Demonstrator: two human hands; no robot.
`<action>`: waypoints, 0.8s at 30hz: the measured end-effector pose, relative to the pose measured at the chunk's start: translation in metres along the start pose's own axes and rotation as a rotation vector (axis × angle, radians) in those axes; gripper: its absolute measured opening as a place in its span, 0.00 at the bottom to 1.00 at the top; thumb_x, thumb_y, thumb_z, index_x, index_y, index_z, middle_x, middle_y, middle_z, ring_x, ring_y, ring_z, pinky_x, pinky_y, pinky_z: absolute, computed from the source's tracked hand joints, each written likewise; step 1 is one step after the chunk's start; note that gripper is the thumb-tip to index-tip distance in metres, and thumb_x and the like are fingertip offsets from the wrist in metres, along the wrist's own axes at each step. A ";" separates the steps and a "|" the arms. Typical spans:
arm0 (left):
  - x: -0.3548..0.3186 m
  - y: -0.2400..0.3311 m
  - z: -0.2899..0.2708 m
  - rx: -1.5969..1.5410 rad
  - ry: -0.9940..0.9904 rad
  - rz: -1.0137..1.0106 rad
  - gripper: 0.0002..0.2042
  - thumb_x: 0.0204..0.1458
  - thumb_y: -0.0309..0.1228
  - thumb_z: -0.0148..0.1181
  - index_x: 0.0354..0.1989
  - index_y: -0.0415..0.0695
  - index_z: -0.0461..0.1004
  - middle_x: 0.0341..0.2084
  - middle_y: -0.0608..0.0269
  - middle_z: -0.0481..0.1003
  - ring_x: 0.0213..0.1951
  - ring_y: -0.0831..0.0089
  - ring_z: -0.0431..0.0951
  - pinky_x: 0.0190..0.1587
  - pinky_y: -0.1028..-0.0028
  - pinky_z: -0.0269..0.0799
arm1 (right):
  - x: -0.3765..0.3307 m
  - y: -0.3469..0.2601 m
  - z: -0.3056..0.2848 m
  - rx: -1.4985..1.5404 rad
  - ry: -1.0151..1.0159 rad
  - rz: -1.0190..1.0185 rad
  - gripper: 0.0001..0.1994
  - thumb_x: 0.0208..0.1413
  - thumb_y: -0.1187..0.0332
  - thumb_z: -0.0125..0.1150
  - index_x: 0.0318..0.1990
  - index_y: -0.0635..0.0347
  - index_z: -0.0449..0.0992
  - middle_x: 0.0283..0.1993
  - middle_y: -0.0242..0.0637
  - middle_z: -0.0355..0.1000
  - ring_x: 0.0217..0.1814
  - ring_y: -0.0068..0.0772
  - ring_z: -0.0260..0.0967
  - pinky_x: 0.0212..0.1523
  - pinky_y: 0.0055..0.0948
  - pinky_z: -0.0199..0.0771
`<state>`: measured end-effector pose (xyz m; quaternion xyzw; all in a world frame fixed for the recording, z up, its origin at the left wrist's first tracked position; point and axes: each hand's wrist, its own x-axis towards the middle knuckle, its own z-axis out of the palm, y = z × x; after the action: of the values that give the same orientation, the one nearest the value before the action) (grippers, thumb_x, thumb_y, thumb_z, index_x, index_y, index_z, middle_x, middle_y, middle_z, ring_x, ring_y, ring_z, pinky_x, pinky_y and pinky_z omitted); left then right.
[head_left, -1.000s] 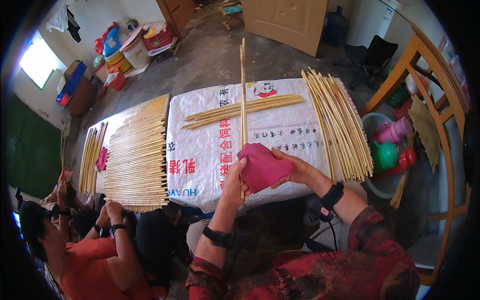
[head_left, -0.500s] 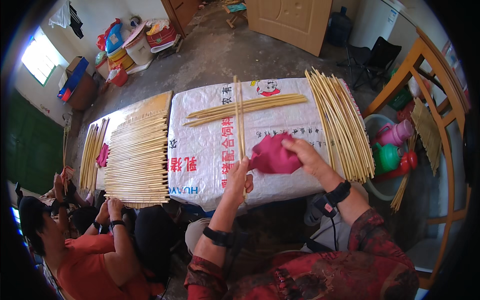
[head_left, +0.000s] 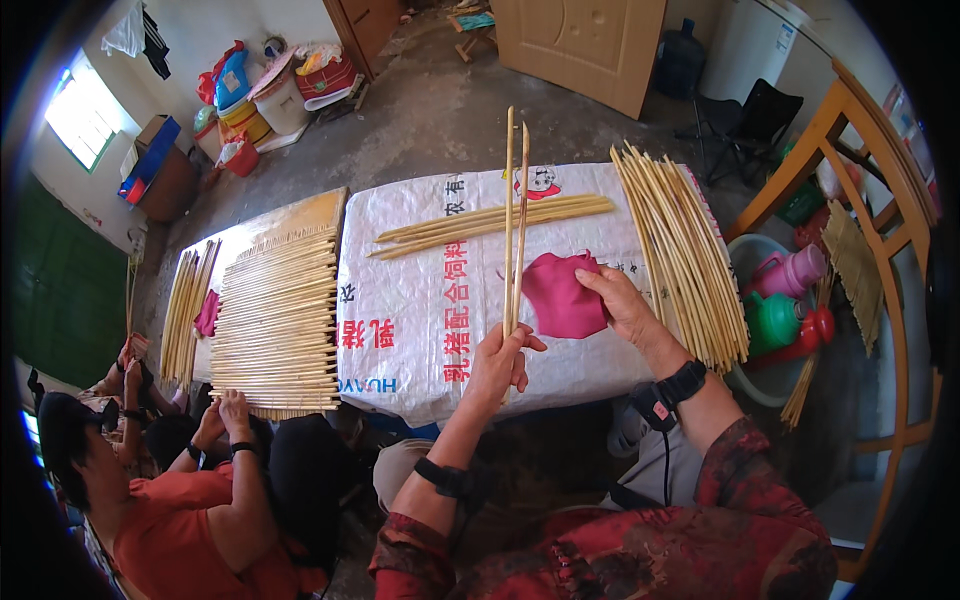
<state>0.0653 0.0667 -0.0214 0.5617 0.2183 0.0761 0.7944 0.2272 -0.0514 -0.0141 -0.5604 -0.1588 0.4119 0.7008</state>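
My left hand (head_left: 502,362) grips two long pale bamboo sticks (head_left: 514,220) by their near ends, and they point away from me over the white woven sack (head_left: 420,300) covering the table. My right hand (head_left: 622,305) holds a magenta cloth (head_left: 562,295) just right of the sticks, apart from them. A small bundle of sticks (head_left: 495,222) lies crosswise on the sack beyond. A large pile of sticks (head_left: 680,250) lies at the sack's right side.
At the left a person in an orange top (head_left: 180,530) has both hands at a wide row of sticks (head_left: 275,320) on a board. A wooden chair frame (head_left: 880,250) stands right, with green and red jugs (head_left: 785,315) in a basin. Bins and boxes stand at the back left.
The cloth came off the sticks: my right hand slid it up, then drew it right. The left hand now holds two sticks raised and slightly tilted.
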 end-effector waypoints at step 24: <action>0.005 -0.025 0.015 0.218 0.094 -0.009 0.09 0.51 0.30 0.40 0.29 0.39 0.66 0.09 0.66 0.64 0.08 0.78 0.61 0.10 0.78 0.60 | -0.006 0.047 0.050 0.036 0.189 -0.066 0.12 0.48 0.70 0.55 0.41 0.63 0.65 0.33 0.34 0.66 0.31 0.20 0.65 0.30 0.19 0.67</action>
<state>0.0730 0.0467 -0.0412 0.6394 0.2650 0.0746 0.7179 0.1706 -0.0217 -0.0401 -0.5786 -0.1029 0.3368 0.7357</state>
